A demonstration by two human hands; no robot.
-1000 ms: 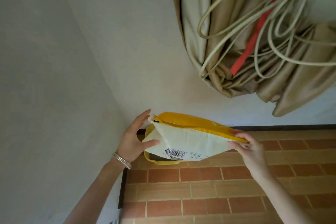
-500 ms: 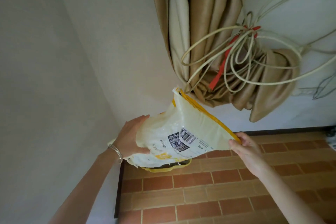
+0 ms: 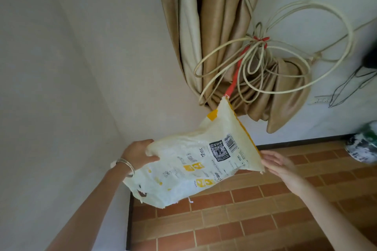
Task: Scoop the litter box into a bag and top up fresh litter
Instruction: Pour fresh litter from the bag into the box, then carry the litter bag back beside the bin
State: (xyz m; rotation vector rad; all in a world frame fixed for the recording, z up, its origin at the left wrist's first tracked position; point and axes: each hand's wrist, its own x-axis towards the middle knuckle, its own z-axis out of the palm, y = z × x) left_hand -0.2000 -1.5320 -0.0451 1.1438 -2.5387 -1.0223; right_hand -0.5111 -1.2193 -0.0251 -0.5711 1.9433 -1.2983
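We hold the white-and-yellow litter bag (image 3: 195, 161) tilted over the brick floor (image 3: 244, 220): left hand (image 3: 138, 153) grips its crumpled end, right hand (image 3: 279, 163) fingers straight against its corner. Wall corner (image 3: 106, 108) close left.

Litter bag (image 3: 195, 161): white plastic with yellow panels, a barcode and a QR patch, held tilted in the air, its torn lower end over the floor. Left hand (image 3: 138, 154): grips the bag's upper left edge; 2 thin bangles (image 3: 127, 164) at the wrist. Right hand (image 3: 279, 164): fingers extended at the bag's right corner, contact apparently light. Behind: beige curtain (image 3: 214, 36) bundled with looped cord (image 3: 285, 63) and a red tie (image 3: 234, 81). Below: brick-pattern tile floor (image 3: 244, 220).
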